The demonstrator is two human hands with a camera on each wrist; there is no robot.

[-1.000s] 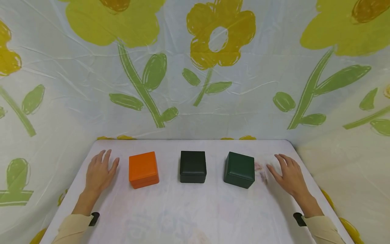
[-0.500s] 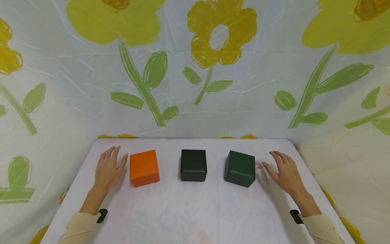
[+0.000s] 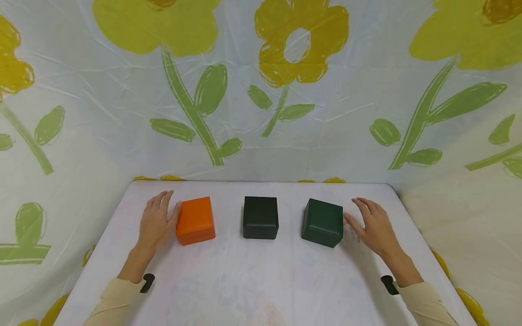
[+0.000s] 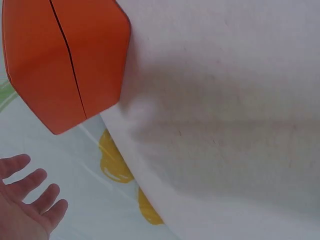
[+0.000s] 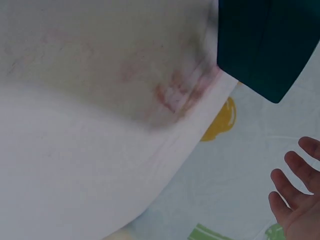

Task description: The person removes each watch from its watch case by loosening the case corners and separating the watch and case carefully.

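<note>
An orange box (image 3: 195, 219) with a lid seam sits at the left of a row on the white table. My left hand (image 3: 157, 224) is just left of it, fingers spread and relaxed, the thumb close to the box's left edge; whether it touches I cannot tell. In the middle stands a black box (image 3: 261, 217). To its right is a dark green box (image 3: 323, 222), turned slightly. Right of the green box hovers my right hand (image 3: 376, 228), fingers loosely extended, thumb near the box's side. In both wrist views the fingers (image 4: 37, 182) hold nothing.
White cloth printed with yellow flowers hangs behind and beside the table (image 3: 244, 280). Pinkish stains (image 5: 180, 92) mark the tabletop beside the green box. A dark band (image 3: 147, 283) circles the left wrist, and another dark band (image 3: 389, 285) the right.
My left hand has moved right, up to the orange box. My right hand has moved left, closer to the green box. The boxes have stayed in place while the head view has shifted slightly.
</note>
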